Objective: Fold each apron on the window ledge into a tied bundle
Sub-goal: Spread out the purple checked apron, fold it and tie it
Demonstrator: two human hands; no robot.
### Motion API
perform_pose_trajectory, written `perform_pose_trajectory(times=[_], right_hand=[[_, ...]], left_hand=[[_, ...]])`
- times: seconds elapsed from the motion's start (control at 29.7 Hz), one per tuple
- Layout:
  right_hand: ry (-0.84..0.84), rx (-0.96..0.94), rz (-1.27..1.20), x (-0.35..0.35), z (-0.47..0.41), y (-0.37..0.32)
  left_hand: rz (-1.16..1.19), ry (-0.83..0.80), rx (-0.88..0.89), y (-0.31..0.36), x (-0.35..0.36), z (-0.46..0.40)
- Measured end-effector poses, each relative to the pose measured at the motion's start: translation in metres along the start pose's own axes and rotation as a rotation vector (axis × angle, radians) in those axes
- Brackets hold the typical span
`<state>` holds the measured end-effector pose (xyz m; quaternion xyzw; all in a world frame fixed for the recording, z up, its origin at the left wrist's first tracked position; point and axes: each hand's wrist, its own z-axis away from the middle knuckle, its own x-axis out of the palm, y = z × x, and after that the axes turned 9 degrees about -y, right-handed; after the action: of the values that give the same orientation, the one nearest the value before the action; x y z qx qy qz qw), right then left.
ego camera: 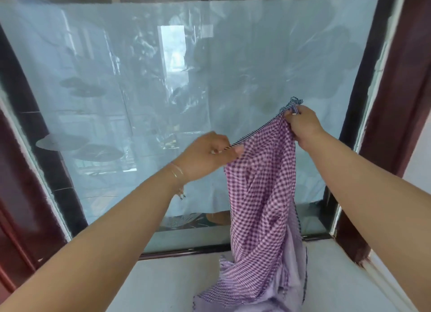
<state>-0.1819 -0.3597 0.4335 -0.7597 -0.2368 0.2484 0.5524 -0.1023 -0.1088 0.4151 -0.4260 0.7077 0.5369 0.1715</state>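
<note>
2 bare forearms are reaching forward from the lower corners of the view, the left one wearing a thin bracelet [177,172] at the wrist. Below them the pale window ledge [177,286] is lying flat, and the lower end of a purple-and-white checked apron [261,195] is resting on it in a loose crumple, with a plain lilac underside showing at the bottom. The rest of the apron is hanging upright from both hands, covering part of the lower window rail and the glass behind it.

The left hand [210,154] is pinching the apron's striped top hem [256,130] between thumb and curled fingers. The right hand [303,125] is gripping the higher corner of the same hem, where a knotted end of striped tie [295,102] is sticking up above the fist. The 2 hands are being held apart, with the hem running taut and slanted between them.

Farther back, the window pane [140,78] is standing covered by a wrinkled pale-blue film printed with lily-pad shapes [93,150]. Dark reddish-brown frame posts [401,78] are flanking the pane on both sides.
</note>
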Motion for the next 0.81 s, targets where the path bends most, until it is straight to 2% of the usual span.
perform_pose_trajectory(times=[0.17, 0.24, 0.27, 0.34, 0.4, 0.44, 0.47, 0.67, 0.81], right_hand=[[0.118, -0.305, -0.043, -0.011, 0.003, -0.056], [0.094, -0.368, -0.018, -0.015, 0.004, -0.077], [0.053, -0.369, -0.007, -0.017, 0.006, -0.084], [-0.085, -0.297, 0.006, -0.018, 0.009, -0.09], [-0.188, -0.171, 0.015, -0.018, 0.013, -0.086], [-0.2, -0.124, 0.003, -0.018, 0.014, -0.081], [-0.204, -0.086, -0.023, -0.019, 0.014, -0.075], [-0.262, 0.027, -0.152, -0.021, 0.018, -0.049], [-0.213, -0.02, -0.023, -0.007, 0.02, -0.047]], left_hand=[[-0.329, 0.397, 0.012, -0.013, -0.078, -0.036], [-0.505, 0.373, -0.092, -0.011, -0.107, -0.047], [-0.516, 0.342, -0.153, -0.008, -0.117, -0.052], [-0.274, 0.337, -0.23, 0.002, -0.126, -0.052], [0.232, 0.31, -0.243, 0.008, -0.126, -0.047], [0.424, 0.291, -0.231, 0.008, -0.124, -0.043], [0.519, 0.279, -0.226, 0.003, -0.123, -0.04], [0.592, 0.147, -0.348, -0.023, -0.12, -0.029], [0.306, 0.161, -0.459, -0.024, -0.12, -0.033]])
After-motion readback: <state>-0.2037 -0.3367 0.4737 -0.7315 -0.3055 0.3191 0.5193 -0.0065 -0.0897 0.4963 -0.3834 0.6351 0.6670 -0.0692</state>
